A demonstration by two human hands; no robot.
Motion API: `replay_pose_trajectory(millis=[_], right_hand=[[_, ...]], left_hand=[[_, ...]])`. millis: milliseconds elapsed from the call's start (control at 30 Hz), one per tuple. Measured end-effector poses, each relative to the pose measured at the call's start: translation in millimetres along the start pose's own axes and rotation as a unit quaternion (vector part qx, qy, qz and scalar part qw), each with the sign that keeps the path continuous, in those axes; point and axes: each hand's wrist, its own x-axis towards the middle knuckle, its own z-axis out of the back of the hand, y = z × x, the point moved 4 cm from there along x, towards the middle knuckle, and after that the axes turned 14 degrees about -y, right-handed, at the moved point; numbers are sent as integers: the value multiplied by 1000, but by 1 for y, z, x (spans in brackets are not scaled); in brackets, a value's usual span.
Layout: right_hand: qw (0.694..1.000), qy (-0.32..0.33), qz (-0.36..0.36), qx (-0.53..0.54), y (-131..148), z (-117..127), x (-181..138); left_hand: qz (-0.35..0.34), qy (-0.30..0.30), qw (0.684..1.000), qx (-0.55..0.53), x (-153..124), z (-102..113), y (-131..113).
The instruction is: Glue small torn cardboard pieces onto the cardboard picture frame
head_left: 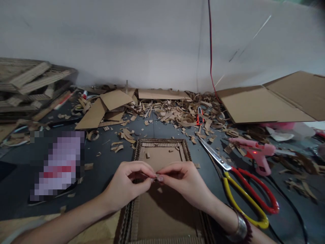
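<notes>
My left hand (135, 181) and my right hand (185, 183) meet fingertip to fingertip above a cardboard frame (138, 152). Both are closed in a pinch. What lies between the fingertips is too small and too covered to name. The frame has a raised border of corrugated strips around a flat brown panel (167, 213). A few small cardboard bits, among them a rolled scrap (148, 155), rest on the panel near its far end. My forearms hide parts of the frame's sides.
Scissors (223, 165) with one red and one yellow handle lie right of the frame. Beyond them is a pink glue gun (261, 156), its light red. Cardboard scraps (177, 115), a box cutter (200, 116) and cardboard sheets (256, 103) line the wall. A blurred-out object (58, 166) lies left.
</notes>
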Motion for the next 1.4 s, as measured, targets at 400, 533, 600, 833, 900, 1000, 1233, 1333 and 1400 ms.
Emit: replay_pose_trajectory(millis=[400, 533, 600, 833, 900, 1000, 1233, 1333, 1400], right_hand=[[998, 1, 40, -52, 2, 0, -3], [996, -7, 65, -65, 5, 1, -4], [997, -7, 62, -51, 5, 1, -3], [997, -3, -51, 55, -5, -3, -2], [995, -4, -71, 72, -6, -4, -2], [993, -6, -85, 86, -6, -4, -1], [991, -31, -90, 93, -6, -3, 0], [992, -32, -88, 86, -5, -3, 1], [993, -26, -83, 81, -4, -3, 1]], left_hand=[[93, 9, 996, -3, -2, -3, 5], [101, 11, 995, -14, -3, -3, 7], [93, 3, 996, -9, -2, -2, 8], [56, -18, 998, -3, 3, 0, 6], [62, -20, 998, -12, 2, 0, 6], [70, -27, 997, -27, 0, 1, 6], [84, -20, 996, -39, -1, 0, 6], [87, -25, 995, -38, 0, 0, 6], [89, -28, 995, -36, 0, 0, 6]])
